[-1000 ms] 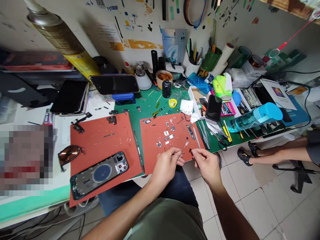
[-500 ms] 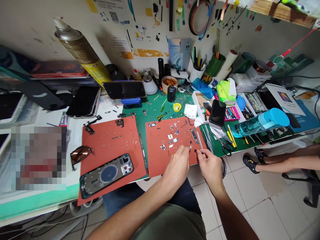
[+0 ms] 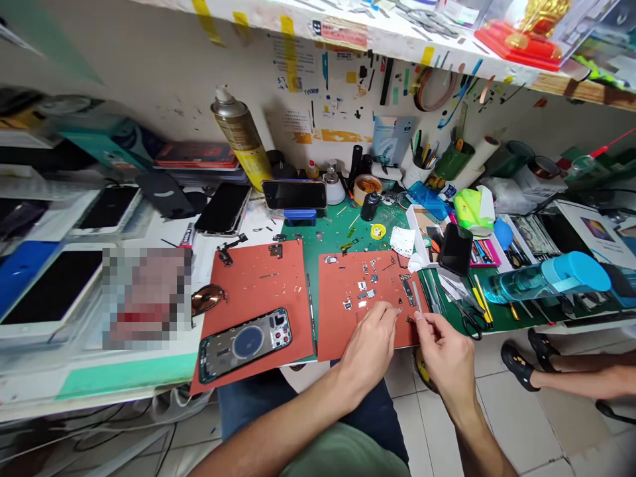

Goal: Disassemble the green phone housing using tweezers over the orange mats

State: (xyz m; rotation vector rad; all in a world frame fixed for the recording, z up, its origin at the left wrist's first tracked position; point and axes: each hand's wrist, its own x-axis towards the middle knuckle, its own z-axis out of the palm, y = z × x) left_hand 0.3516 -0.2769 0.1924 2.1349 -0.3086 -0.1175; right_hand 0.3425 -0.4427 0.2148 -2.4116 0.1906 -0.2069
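My left hand hovers over the right-hand red mat, thumb and fingers pinched around a small pale piece. Close beside it, my right hand is also closed in a pinch, at the mat's right edge. A tiny dark part shows at its fingertips; its kind is too small to make out. Small metal phone parts and a narrow circuit board lie on this mat, with a flat grey blade-like tool beyond my right fingertips.
An open phone housing rests on the left red mat. A thin metal tool lies between the mats. To the right are scissors and a blue water bottle. A shelf overhangs the bench. Another person's feet show at right.
The view has swung left and upward, so the bench sits further right and more shelf shows. Both hands keep their pinches over the same mat, with little movement relative to it.
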